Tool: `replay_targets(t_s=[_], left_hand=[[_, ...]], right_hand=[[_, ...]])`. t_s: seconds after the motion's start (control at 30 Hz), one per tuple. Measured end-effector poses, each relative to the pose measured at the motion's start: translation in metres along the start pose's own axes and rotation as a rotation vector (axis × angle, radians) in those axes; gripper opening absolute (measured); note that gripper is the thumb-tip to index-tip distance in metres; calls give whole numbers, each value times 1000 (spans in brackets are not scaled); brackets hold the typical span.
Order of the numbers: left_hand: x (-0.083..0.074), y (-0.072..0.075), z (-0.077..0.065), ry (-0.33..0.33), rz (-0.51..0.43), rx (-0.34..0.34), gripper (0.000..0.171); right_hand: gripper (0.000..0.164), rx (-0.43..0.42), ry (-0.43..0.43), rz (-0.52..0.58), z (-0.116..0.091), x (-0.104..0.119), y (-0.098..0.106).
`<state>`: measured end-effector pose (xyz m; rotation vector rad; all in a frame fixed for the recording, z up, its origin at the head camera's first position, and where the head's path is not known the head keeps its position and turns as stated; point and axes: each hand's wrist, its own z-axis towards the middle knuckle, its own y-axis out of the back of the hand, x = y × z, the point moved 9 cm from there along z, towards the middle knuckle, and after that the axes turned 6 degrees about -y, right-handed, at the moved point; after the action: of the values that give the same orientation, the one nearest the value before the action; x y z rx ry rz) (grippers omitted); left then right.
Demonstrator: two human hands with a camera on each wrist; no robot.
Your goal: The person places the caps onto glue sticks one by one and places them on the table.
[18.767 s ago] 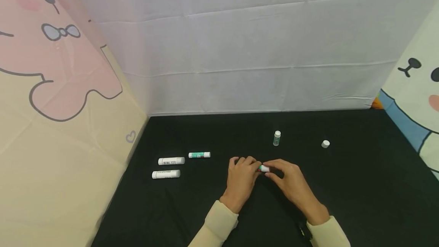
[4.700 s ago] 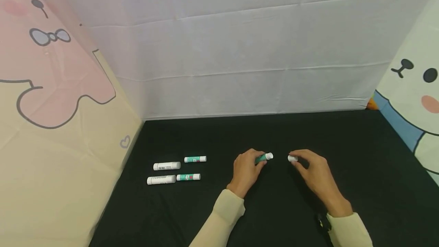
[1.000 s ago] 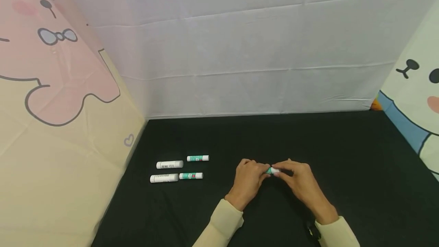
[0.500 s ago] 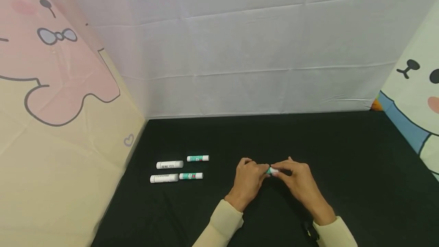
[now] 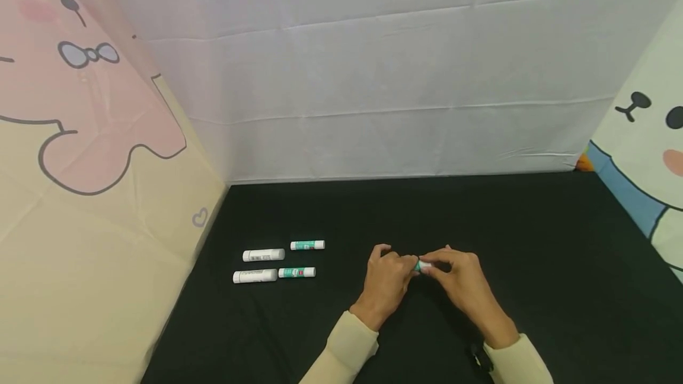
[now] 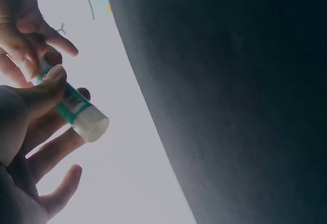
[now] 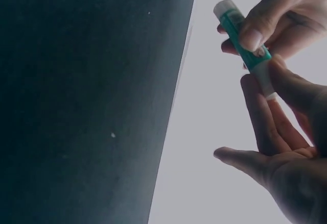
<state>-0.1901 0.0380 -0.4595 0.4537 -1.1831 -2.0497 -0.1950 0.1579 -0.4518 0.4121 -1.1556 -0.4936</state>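
Observation:
A green-and-white glue stick (image 5: pixel 425 265) is held between both hands over the middle of the black table. My left hand (image 5: pixel 385 282) grips its green body, thumb laid along the label in the left wrist view, with the white base (image 6: pixel 93 124) sticking out beyond the fingers. At the other end, my right hand (image 5: pixel 463 280) pinches the white cap (image 7: pixel 263 76) between thumb and fingertips. The cap sits against the body. In the head view, fingers hide most of the stick.
Left on the table (image 5: pixel 512 218) lie two larger white glue sticks, one farther back (image 5: pixel 264 255) and one nearer (image 5: pixel 255 276). Beside them are two small green glue sticks, rear (image 5: pixel 308 245) and front (image 5: pixel 297 272). A pale cloth wall (image 5: pixel 341 76) rises behind.
Earlier a glue stick and a loose cap stood farther back; both spots are now bare. A second green stick has joined the left group. The cap, held apart 4.7 s ago, now meets the stick.

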Motion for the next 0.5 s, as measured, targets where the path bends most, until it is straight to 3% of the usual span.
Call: replay_targets(t_s=[0.23,0.5], left_hand=[[1,-3,0,-6,-5,50,13],[13,-6,-7,67,-30,101,22]], right_hand=[[21,49,-49,-22,-2,-5,-5],[27,73,-45,-73,-6,-4,-14]])
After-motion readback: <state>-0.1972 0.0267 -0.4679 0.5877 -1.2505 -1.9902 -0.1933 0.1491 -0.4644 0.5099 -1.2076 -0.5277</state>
